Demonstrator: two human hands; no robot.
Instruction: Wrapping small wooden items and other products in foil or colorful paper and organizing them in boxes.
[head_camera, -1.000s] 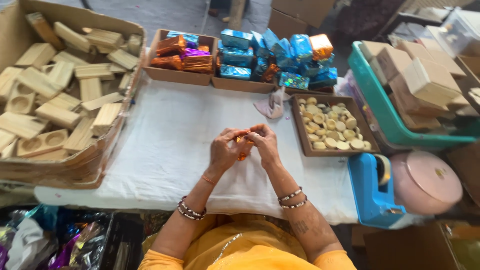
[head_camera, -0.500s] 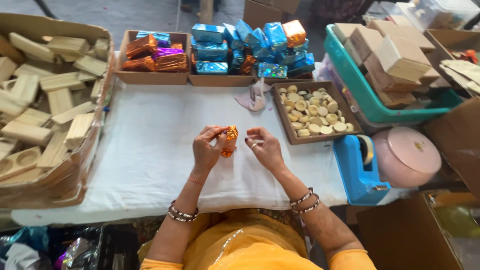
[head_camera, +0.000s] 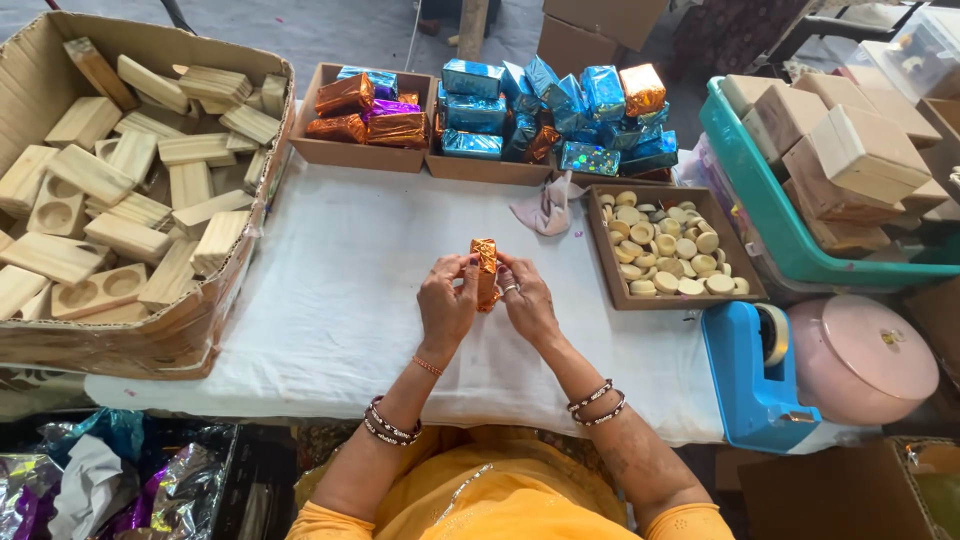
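Head camera, the only view I had, looked straight down on a white-covered table. Both hands met near its middle. The left hand and the right hand were each closed around the same orange foil-wrapped block, gripping it from either side. The block stood between the fingertips with its long axis running from 12 to 6 o'clock, its upper end poking clear above the fingers. I judged neither hand nearer than the other: it sat at 3 o'clock from the left palm and at 9 o'clock from the right.

Around the hands I saw:
- at 9 to 10 o'clock, a large cardboard box of bare wooden blocks, some with round hollows;
- at 12 o'clock, a tray of orange and purple wrapped blocks and, just beside it, a pile of blue wrapped blocks;
- at 2 to 3 o'clock, a shallow brown tray of small pale discs;
- at 4 o'clock, a blue tape dispenser touching a pink round lid;
- far at 2 o'clock, a teal crate of plain boxes.
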